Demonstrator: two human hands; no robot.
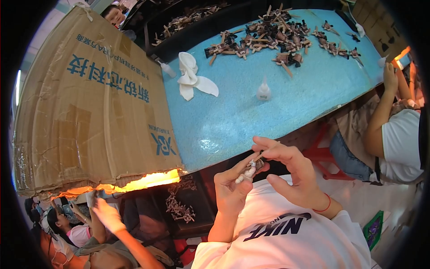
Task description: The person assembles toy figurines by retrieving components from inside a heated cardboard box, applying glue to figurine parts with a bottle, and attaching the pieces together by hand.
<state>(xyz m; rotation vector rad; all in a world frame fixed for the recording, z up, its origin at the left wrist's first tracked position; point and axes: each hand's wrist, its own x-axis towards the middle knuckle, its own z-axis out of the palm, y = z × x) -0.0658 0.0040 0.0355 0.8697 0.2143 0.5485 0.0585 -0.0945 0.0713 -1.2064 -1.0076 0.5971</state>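
A small pale doll-like figurine (247, 172) with a thin wooden stick is held in front of my white shirt. The fingers and thumb of my left hand (229, 186) are closed around its body. Over its upper end reaches my right hand (295, 172), thumb spread well away from the fingers. Its fingertips are at the figurine's stick; whether they press on it is hard to see. Beyond my hands, a small white squeeze bottle (264, 91) stands upright on the blue tabletop (224, 121).
Many similar brown figurines on sticks (275, 33) lie heaped at the far side. A white cloth (193, 76) lies by a large cardboard sheet (89, 103) on the left. Dark trays hold more figurines (180, 201). Co-workers sit left and right; a red stool (323, 157) stands at right.
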